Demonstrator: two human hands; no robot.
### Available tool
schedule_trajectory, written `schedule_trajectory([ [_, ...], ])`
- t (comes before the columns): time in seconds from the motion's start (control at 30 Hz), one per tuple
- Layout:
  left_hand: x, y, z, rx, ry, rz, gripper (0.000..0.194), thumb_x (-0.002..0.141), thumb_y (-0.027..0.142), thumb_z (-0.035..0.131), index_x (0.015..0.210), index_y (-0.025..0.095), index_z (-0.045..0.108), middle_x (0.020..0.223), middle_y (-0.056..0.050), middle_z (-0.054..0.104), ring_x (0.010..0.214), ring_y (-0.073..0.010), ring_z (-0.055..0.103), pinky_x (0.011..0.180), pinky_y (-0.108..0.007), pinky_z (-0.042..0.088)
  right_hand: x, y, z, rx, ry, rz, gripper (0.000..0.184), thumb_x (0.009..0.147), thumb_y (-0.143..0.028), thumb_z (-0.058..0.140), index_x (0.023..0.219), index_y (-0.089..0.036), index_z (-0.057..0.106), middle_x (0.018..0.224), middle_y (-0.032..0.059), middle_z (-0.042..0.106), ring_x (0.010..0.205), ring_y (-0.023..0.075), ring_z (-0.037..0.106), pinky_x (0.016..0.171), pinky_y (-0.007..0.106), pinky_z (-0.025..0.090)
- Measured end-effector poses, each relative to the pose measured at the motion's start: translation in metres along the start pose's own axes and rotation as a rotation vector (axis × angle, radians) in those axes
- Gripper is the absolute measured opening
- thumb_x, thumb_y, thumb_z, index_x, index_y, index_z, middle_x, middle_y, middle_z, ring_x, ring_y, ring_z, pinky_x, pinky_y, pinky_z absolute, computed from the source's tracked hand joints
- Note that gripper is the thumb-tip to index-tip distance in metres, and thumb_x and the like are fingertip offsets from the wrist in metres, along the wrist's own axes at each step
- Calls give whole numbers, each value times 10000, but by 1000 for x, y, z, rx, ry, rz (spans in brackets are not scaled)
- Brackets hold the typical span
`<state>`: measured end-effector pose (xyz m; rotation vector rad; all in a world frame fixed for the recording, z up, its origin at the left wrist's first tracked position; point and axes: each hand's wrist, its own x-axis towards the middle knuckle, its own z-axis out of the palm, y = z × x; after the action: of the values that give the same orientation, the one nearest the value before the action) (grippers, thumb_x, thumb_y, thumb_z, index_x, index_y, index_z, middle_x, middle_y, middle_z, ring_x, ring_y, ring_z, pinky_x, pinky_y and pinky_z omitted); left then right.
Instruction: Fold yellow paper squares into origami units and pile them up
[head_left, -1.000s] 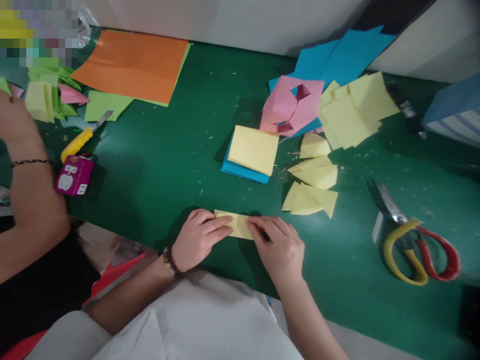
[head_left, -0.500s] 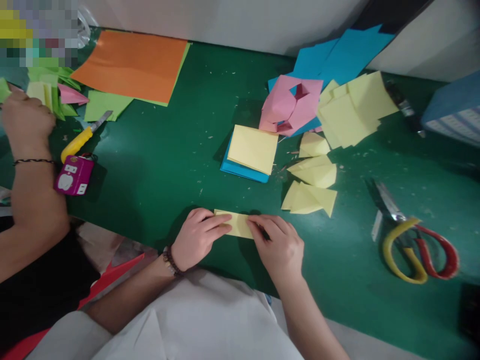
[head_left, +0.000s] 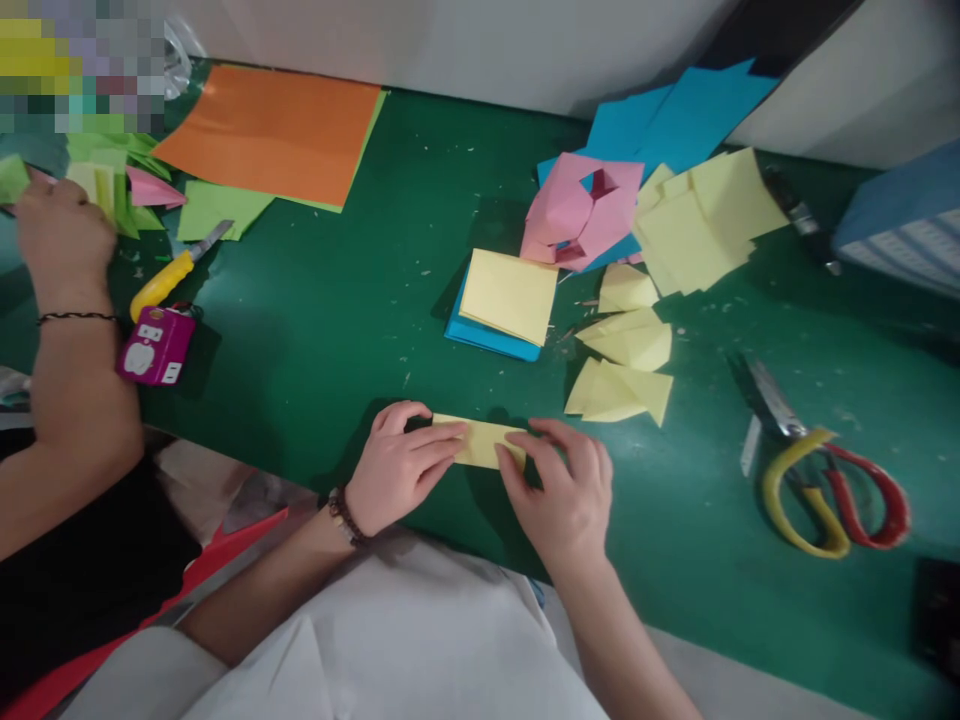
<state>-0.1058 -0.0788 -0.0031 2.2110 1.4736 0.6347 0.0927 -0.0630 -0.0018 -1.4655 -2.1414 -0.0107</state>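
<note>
A folded strip of yellow paper [head_left: 484, 443] lies on the green table near its front edge. My left hand [head_left: 403, 462] holds its left end, fingers laid across the top. At the other end, my right hand [head_left: 568, 490] grips the strip with thumb and index finger slightly apart on it. Beyond the hands, a small stack has yellow sheets [head_left: 508, 298] over blue sheets [head_left: 495, 342]. To its right are three folded yellow pieces, the nearest one [head_left: 619, 391] flattened, another pointed [head_left: 630, 338]. A pink folded paper model [head_left: 570, 212] sits behind them.
Scissors [head_left: 802, 450] with yellow and red handles lie at the right, near loose yellow sheets [head_left: 697, 235] and blue sheets [head_left: 675, 115]. At the left are a yellow cutter [head_left: 169, 280], a purple box [head_left: 156, 347], orange paper [head_left: 277, 130] and another person's hand [head_left: 64, 235].
My right index finger has lifted and spread away from the thumb, uncovering more of the strip's right end. My left hand stays on the strip. The whole view has shifted slightly.
</note>
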Motion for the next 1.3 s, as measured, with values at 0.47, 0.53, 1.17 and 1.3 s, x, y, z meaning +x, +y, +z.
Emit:
schedule_trajectory([
  [0.47,0,2,0,26,-3,-5,196,929,230,542,996,268,722,1216,76,676,1085,-232,480,939,-427,401,-12,-40,8,-58,-200,47,120,844,-291,629,757,-209,643,780,34,626,801,217,439,690,351,286],
  [0.53,-1,1,0,26,-1,-5,200,926,224,544,1009,272,719,1215,77,676,1086,-232,479,939,-427,403,-11,-41,9,-79,-207,58,129,842,-290,627,741,-210,635,771,33,619,799,217,434,689,349,280],
  [1.17,-1,-1,2,19,4,5,194,939,266,551,1016,285,728,1189,60,691,1083,-237,488,928,-432,417,-26,-4,-3,-250,-91,106,122,767,-191,631,651,-217,603,730,33,613,784,215,460,678,331,307],
  [1.3,-1,-1,1,25,0,11,184,934,269,560,1010,288,727,1186,53,693,1086,-238,493,934,-439,413,-32,2,-8,-226,-61,97,83,819,-240,650,743,-208,650,824,54,640,845,223,512,712,335,364],
])
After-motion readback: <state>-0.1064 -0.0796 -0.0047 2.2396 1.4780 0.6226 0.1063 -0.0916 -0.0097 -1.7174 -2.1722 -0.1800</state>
